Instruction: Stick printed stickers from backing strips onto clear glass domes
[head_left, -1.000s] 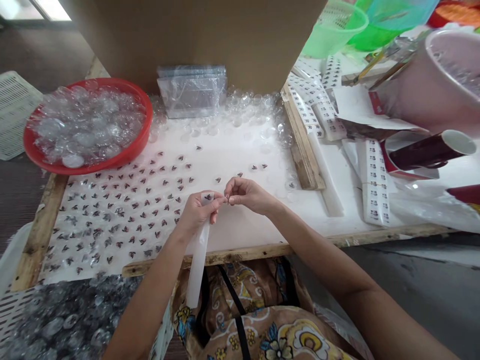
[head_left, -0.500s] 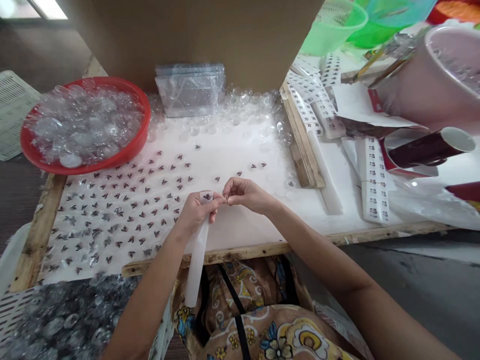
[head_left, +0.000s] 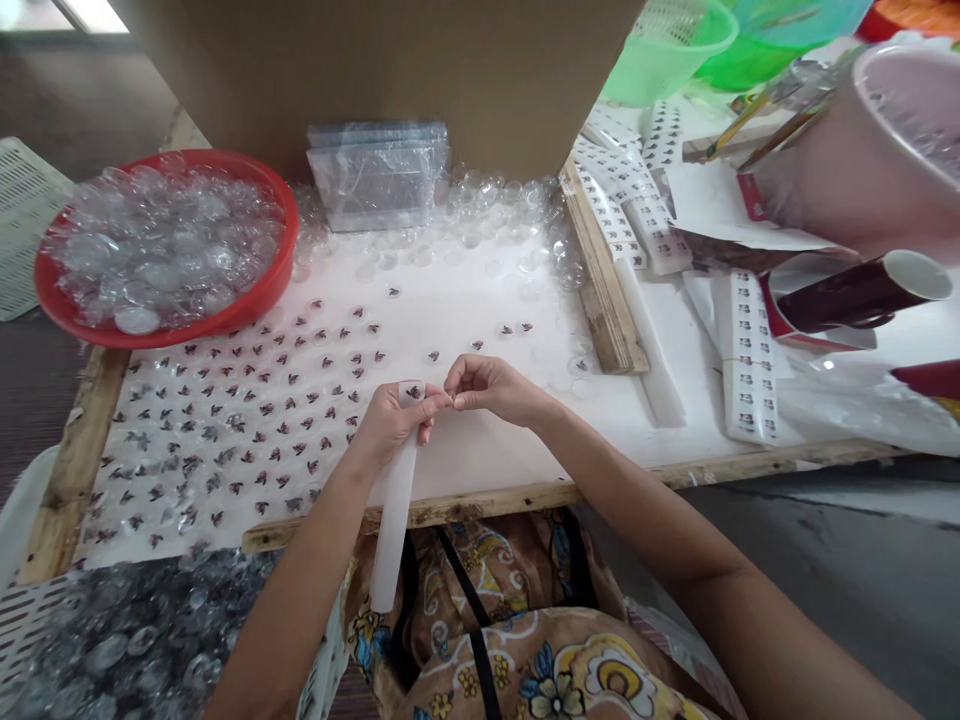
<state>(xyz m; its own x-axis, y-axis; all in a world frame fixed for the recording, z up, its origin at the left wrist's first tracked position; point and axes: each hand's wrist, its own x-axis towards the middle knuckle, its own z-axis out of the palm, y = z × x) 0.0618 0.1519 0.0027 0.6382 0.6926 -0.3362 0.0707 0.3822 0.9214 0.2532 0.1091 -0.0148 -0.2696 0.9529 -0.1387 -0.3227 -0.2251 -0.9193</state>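
Observation:
My left hand (head_left: 394, 425) is closed on a long white sticker strip (head_left: 395, 520), which hangs down past the table's front edge. One dark printed motif shows at the strip's top end, above my fingers. Touching the left fingertips, my right hand (head_left: 491, 388) pinches something small; too little of it shows to name it. Around my hands lie clear round discs (head_left: 433, 356), many of them bearing the same small dark motif. They spread in loose rows over the white work surface (head_left: 487, 455), mostly to the left.
A red basin (head_left: 274, 285) heaped with clear discs stands at the left. Behind are a cardboard box (head_left: 390, 60) and a clear plastic-wrapped stack (head_left: 375, 185). At right lie a wooden strip (head_left: 611, 310), printed sticker sheets (head_left: 746, 360), a tipped mug (head_left: 847, 295) and a pink bucket (head_left: 832, 170).
The view has shifted very slightly. Both hands keep the same pose, fingertips together, with the strip still hanging from the left hand.

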